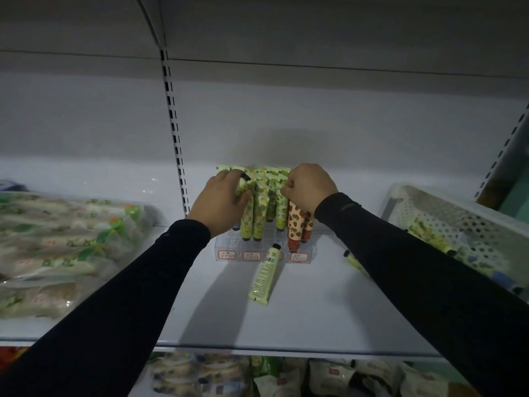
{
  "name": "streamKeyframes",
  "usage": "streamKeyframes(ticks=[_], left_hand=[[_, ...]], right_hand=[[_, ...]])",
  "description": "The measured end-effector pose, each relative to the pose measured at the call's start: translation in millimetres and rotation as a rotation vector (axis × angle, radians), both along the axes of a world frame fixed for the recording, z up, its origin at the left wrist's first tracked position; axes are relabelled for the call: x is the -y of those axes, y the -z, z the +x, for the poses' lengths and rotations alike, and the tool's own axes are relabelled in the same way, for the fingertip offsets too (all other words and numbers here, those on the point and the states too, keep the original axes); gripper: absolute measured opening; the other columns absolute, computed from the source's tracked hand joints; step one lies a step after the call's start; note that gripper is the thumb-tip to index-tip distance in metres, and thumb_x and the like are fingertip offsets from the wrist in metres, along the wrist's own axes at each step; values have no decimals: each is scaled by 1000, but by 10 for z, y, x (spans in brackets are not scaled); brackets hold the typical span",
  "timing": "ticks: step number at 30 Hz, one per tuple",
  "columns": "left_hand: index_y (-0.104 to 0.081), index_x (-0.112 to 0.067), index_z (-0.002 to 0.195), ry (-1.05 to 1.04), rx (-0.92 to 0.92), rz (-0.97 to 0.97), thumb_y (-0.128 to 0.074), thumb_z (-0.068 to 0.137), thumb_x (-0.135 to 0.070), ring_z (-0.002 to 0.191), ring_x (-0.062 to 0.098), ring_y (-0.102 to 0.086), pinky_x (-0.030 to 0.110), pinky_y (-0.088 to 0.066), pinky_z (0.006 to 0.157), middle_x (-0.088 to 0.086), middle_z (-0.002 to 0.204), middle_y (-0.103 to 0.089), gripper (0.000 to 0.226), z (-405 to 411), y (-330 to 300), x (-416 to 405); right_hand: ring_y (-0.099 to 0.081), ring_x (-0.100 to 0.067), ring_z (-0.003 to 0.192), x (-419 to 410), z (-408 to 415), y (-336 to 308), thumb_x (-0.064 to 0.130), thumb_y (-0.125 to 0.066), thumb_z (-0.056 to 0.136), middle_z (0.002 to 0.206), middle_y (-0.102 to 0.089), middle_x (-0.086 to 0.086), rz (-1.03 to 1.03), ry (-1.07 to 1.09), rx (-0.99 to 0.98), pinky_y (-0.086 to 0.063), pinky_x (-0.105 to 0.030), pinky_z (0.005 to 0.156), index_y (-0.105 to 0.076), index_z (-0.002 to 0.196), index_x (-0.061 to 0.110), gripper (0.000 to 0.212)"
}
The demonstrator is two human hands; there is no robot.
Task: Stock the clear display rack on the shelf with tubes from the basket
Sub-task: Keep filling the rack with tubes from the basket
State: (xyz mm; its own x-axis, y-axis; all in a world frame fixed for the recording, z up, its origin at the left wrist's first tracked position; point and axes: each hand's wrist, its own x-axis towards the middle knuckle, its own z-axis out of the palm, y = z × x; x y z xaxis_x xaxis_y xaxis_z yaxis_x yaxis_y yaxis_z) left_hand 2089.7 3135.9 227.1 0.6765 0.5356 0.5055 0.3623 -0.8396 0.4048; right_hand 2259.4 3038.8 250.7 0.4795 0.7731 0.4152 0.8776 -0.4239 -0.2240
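the white shelf (300,319) fills the middle of the frame, and at the left of the frame a pile of wrapped packets (57,247) lies on it. at the right edge stands the white basket (458,222), with a few tubes visible inside it, so the stock is not finished.

in the centre, against the back wall, stands the clear rack (264,250) with red labels on its front. many green tubes (262,216) already stand upright in it, caps down, and two red strawberry tubes (296,227) stand in the right column. the front slots on the left and in the middle look empty, so i judge the work is more than half done but some places are left.

the left hand (220,204) is at the upper left part of the rack and its fingers curl around a green tube (243,186) with a black cap, held tilted above the rows. the right hand (307,187) is closed tightly at the tops of the tubes on the right side; whether it pinches one, i cannot tell.

one pale tube (264,275) lies flat on the shelf, touching the front of the rack, and another tube (353,260) shows partly from behind the right sleeve. these also wait to be placed, i think.
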Motion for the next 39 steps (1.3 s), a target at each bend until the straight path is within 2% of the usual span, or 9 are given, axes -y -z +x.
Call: streamKeyframes(ticks=[4, 10, 12, 15, 19, 25, 31, 34, 39], left_hand=[[-52, -13, 129, 4, -1, 6, -51, 100, -28, 114, 28, -50, 32, -38, 92, 10, 123, -55, 32, 10, 22, -24], [-53, -13, 127, 1, -3, 10, -52, 99, -26, 115, 29, -49, 34, -38, 95, 10, 125, -55, 31, 21, 28, -56], [-53, -13, 128, 5, -7, 15, -52, 99, -26, 116, 29, -48, 34, -38, 96, 10, 126, -55, 31, 24, 35, -59], [-54, -12, 127, 6, -7, 22, -52, 99, -26, 116, 30, -48, 34, -38, 95, 9, 126, -55, 31, 24, 47, -68], [-54, -13, 127, 11, -16, 16, -51, 100, -26, 118, 29, -47, 33, -37, 96, 8, 129, -55, 30, 30, 62, -74], [-53, -14, 127, 20, -28, 10, -51, 99, -25, 119, 28, -47, 33, -37, 96, 8, 129, -55, 29, 43, 72, -105], [-53, -14, 127, 29, -28, 12, -52, 99, -24, 120, 28, -48, 33, -37, 97, 7, 130, -55, 30, 52, 92, -127], [-53, -13, 128, 33, -22, 12, -52, 99, -24, 120, 28, -48, 33, -37, 97, 7, 130, -55, 31, 54, 96, -126], [-53, -13, 128, 31, -9, 17, -52, 99, -23, 120, 27, -48, 31, -36, 94, 7, 129, -56, 30, 58, 94, -124]], right_hand=[[-61, -29, 69, -7, 25, 38, 19, -60, 90, 74, -65, -18, 53, -29, -33, -43, -28, 60, -67, 71, -5, 31], [-51, -25, 60, 28, 12, 6, 18, -58, 90, 60, -49, -10, 89, -51, 15, -41, -30, 56, -61, 63, -4, 35], [-57, -30, 64, 47, 6, -16, 19, -58, 91, 64, -56, -17, 124, -76, 21, -49, -35, 62, -62, 66, -7, 36], [-61, -32, 71, 42, -8, -45, 21, -59, 91, 75, -64, -22, 167, -105, 35, -51, -37, 67, -65, 70, -7, 36], [-59, -29, 68, 9, -54, 42, 23, -59, 92, 70, -62, -20, 172, -114, 33, -50, -34, 68, -62, 62, -4, 41], [-60, -29, 69, -41, -43, 134, 23, -59, 92, 72, -63, -20, 144, -120, 5, -52, -37, 68, -63, 65, -4, 38], [-60, -29, 68, -86, -12, 119, 27, -60, 92, 73, -64, -17, 102, -87, -13, -46, -33, 62, -67, 70, -3, 37], [-54, -23, 62, -112, -44, 101, 27, -61, 92, 68, -59, -12, 70, -71, -3, -37, -27, 58, -68, 72, -2, 36], [-61, -24, 72, -118, -78, 101, 26, -61, 90, 75, -67, -10, 71, -72, -16, -38, -25, 59, -71, 74, 2, 30]])
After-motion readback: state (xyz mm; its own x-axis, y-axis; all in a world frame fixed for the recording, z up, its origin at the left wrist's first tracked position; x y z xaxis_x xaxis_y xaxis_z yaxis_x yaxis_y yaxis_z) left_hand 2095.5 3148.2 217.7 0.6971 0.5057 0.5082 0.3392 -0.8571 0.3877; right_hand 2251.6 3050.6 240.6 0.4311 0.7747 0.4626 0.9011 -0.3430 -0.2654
